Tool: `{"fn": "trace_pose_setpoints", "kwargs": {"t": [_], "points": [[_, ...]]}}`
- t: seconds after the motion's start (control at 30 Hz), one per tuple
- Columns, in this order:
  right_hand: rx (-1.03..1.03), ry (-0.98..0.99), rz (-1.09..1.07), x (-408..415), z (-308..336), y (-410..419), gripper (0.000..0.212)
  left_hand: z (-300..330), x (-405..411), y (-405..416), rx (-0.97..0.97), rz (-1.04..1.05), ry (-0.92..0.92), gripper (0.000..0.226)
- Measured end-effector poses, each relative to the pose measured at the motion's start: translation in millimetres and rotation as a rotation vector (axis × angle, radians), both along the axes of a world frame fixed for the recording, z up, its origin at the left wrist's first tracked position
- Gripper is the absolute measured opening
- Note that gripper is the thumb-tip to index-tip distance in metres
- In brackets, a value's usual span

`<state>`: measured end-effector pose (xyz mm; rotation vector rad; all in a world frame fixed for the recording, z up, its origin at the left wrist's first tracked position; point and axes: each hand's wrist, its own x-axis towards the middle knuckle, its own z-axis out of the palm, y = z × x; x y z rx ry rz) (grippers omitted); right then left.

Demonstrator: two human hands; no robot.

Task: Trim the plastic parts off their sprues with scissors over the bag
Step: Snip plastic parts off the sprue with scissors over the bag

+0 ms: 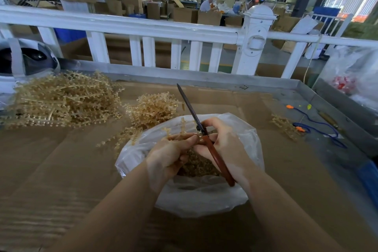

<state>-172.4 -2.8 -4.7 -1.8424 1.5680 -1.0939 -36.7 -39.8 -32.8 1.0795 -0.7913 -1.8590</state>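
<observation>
My right hand (221,145) grips the scissors (201,129), blades together and pointing away from me. Just to its left, my left hand (171,153) pinches a sprue (182,129). Both hover over the open bag (204,196) so cut parts drop in. Untrimmed sprues (65,98) are heaped beyond my left hand on the tabletop (61,159), within reach, I judge.

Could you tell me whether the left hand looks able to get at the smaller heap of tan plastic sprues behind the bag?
Probably not yet: the left hand is gripping a sprue over the clear plastic bag. Nothing lies before the smaller heap of tan plastic sprues.
</observation>
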Motion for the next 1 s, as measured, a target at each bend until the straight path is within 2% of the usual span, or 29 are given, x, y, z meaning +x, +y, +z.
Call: {"fn": "trace_pose_setpoints", "kwargs": {"t": [0.1, 0.23, 0.3, 0.47, 0.73, 1.0], "points": [[-0.027, -0.056, 0.015, 1, -1, 1, 0.030, 0, -1, 0, -0.007, 0.068, 0.088, 0.028], [-0.142, -0.038, -0.051, 0, -4, 5, 0.022, 1, 0, -3, 0.057, 0.219, 0.170, 0.005], [-0.189, 0.018, -0.080, -2, -6, 8, 0.021, 1, 3, -5, 0.082, 0.269, 0.211, 0.006], [-0.025, 0.133, -0.052, -9, -21, 14, 0.028, -1, 5, -6, 0.104, 0.317, 0.296, 0.008], [0.009, 0.234, -0.025, -11, -28, 18, 0.025, -2, 7, -6, 0.118, 0.329, 0.340, 0.003], [0.016, 0.316, -0.023, -9, -30, 20, 0.034, -3, 5, -5, 0.073, 0.308, 0.395, 0.008]]}}
